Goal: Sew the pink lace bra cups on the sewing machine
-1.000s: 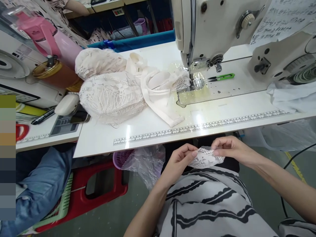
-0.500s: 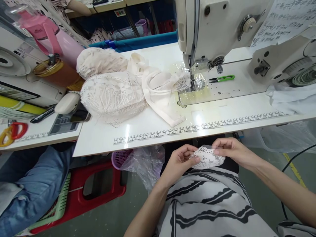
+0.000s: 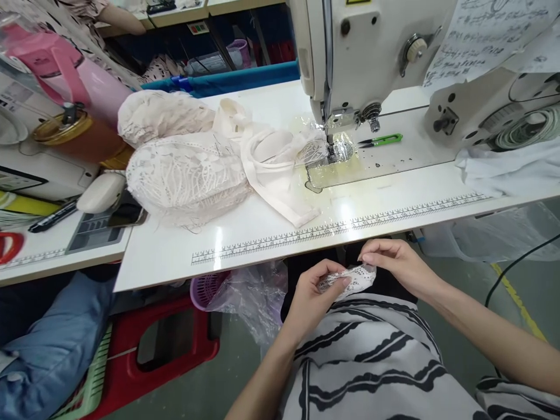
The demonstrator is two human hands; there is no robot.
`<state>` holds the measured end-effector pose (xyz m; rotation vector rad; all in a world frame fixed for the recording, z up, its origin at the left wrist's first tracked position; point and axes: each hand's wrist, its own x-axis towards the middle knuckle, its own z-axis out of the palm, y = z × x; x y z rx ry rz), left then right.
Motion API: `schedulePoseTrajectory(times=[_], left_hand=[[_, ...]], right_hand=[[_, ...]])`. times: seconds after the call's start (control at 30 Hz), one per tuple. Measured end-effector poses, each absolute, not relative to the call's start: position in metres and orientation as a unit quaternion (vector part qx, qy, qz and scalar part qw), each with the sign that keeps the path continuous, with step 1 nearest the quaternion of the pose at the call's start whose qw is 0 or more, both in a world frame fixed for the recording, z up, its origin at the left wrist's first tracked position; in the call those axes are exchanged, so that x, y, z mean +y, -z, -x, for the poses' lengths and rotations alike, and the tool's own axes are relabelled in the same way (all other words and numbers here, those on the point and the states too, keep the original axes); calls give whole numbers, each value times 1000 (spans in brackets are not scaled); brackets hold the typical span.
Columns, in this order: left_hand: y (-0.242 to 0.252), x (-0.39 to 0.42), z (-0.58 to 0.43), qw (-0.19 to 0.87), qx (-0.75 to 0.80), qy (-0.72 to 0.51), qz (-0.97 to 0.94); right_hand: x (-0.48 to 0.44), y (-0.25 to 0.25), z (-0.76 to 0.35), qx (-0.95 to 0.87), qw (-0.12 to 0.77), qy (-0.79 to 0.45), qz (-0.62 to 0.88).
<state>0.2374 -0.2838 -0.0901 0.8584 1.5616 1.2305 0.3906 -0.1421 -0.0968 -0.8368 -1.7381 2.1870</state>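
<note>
Over my lap, below the table edge, a small piece of white lace fabric [image 3: 361,279] is held between my two hands. My left hand [image 3: 321,289] is closed on its left part, thumb on top. At its upper right corner, my right hand [image 3: 389,259] pinches the edge between thumb and fingertips. On the table, a sewing machine [image 3: 332,105] has lace and a pale bra [image 3: 273,163] by its presser foot. Lace-covered bra cups [image 3: 188,175] are stacked to the left. Green thread snips [image 3: 380,140] lie right of the needle.
A printed ruler [image 3: 280,238] runs along the table's front edge. At left stand a pink bottle [image 3: 87,70] and an amber jar [image 3: 83,140]. A purple basket [image 3: 205,290], plastic bag and red stool [image 3: 175,373] are below. Someone's denim sleeve [image 3: 56,344] is at lower left.
The lace has shifted left and now looks folded narrower. My right hand has moved left along with it, to the lace's corner. The camera view has turned slightly.
</note>
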Motion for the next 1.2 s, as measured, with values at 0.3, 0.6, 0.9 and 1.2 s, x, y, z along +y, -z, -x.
schedulePoseTrajectory(times=[0.3,0.6,0.9,1.2], left_hand=[[95,-285,-235,507,615,-513,-319],[97,-281,-241,528,608,-515,-295],[92,-281,-240,536,628,-503,-257],[90,-276,-247,512,632,-503,-293]], right_hand=[[-148,102,-391,-587,140,-749,274],[-157,98,-387,-575,184,-749,274],[-156,110,-405,-594,370,-617,359],[-172,90,-395,-805,361,-449,142]])
